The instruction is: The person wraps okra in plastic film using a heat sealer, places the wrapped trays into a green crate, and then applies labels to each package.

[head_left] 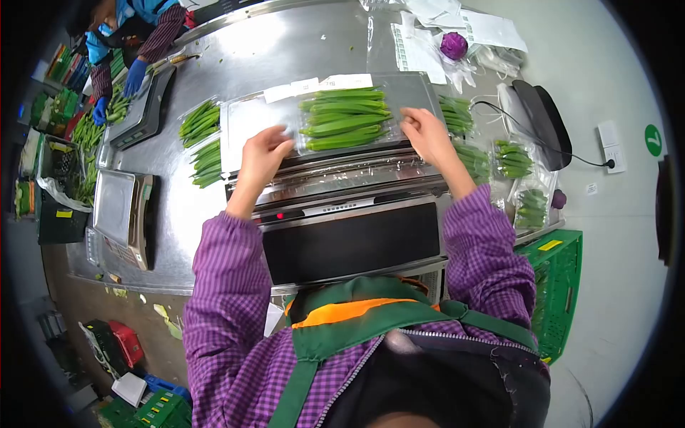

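A row of green okra (346, 120) under clear film lies on the flat metal top of the wrapping machine (253, 114). On its left side is my left hand (264, 155), fingers bent and apart, with a gap to the okra. My right hand (428, 135) hovers by the right end of the pack, thumb and forefinger slightly apart and close to its edge. Neither hand shows anything in it. Nearer me are the machine's film-covered bar (342, 182), a small red light and a black plate (349, 242).
Okra packs (200, 123) lie left of the machine, and others (512, 158) to its right. Two scales (118, 207) stand on the left of the steel table. Across it, a co-worker's blue-gloved hand (134, 77) is near loose okra. A red cabbage (454, 46) and green crate (564, 299) are right.
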`<state>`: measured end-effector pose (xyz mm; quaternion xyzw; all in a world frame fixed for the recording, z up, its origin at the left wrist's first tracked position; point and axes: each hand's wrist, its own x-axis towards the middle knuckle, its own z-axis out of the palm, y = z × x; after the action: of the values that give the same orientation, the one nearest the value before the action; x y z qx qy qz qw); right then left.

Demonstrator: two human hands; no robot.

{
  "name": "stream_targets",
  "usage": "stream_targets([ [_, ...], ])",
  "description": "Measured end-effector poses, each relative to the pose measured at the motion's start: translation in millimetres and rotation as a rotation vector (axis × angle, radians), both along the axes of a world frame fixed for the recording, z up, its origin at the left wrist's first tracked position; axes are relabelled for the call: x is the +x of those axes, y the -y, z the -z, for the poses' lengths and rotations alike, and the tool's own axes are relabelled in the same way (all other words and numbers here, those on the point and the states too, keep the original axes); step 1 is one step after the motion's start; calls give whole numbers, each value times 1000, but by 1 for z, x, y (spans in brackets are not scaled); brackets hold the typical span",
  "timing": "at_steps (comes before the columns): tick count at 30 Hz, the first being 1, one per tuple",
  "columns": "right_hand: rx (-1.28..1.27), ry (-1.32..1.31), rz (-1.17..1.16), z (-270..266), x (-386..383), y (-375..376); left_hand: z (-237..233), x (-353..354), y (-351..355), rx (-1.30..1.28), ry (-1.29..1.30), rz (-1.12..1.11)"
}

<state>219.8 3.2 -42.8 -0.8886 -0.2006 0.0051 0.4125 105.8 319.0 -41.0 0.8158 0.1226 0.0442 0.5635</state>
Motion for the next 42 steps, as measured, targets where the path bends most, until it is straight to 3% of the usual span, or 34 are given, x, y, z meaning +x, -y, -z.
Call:
stream_targets([
  [1,6,0,2,-16,-14,11,-6,-17,-1,148,79,-44],
  [3,-360,344,91,-39,-41,37,-32,-53,0,513,-76,-136],
  [5,-403,256,119,-35,-58,45,-48,-77,9,583,-290,-129],
  [7,-359,181,96,-15,-67,43,-16,-79,13,630,-95,-75],
  [9,-24,-80,142,-3,-63,27,-13,-76,18,512,-162,-74],
  [11,517,-509,170,-11,-59,31,-27,-77,19,-119,-194,-140],
  [13,865,-852,207,-28,-63,45,-43,-101,13,-345,-276,-151],
  [15,985,-1006,85,-33,-69,52,-49,-116,17,-584,-380,-214],
  [16,1101,-1154,-49,-37,-68,51,-44,-118,12,-864,-428,-137],
  [18,1177,-1047,-149,-55,-58,41,-45,-112,8,-1299,-392,15],
  [19,1249,-937,-235,-67,-52,36,-57,-103,8,-1296,-388,21],
  [21,1373,-782,-378,-91,-33,23,-85,-76,3,-1331,-47,303],
  [22,1425,-688,-418,-102,-20,16,-94,-61,-3,-1155,102,223],
  [23,1372,-554,-523,-119,-5,8,-104,-38,-11,-1348,173,341],
  [25,1235,-349,-389,-131,25,-17,-121,13,-10,-1548,384,350],
  [26,1111,-195,-274,-134,38,-35,-117,42,-8,-1342,465,136],
  [28,620,-40,-236,-86,87,-47,-70,98,-7,-424,433,-52],
  [29,354,31,-220,-51,94,-49,-26,116,-23,45,271,-70],
  [30,87,99,-202,-28,100,-51,13,123,-28,570,311,56],
  [31,86,99,-198,-26,97,-51,11,115,-6,617,212,76],
  [34,-117,61,-230,-18,72,-44,3,94,2,607,318,66],
  [36,165,-502,-164,-26,59,-35,-22,72,8,-237,-125,0],
  [37,167,-503,-158,-25,54,-30,-28,65,9,-236,-127,6],
  [39,302,-743,-231,-23,39,-18,-34,42,12,-316,-291,144],
  [41,265,-793,-262,-36,11,-2,-37,9,24,-558,-306,89],
  [42,267,-881,-294,-38,-7,8,-35,-12,20,-509,-367,189],
])
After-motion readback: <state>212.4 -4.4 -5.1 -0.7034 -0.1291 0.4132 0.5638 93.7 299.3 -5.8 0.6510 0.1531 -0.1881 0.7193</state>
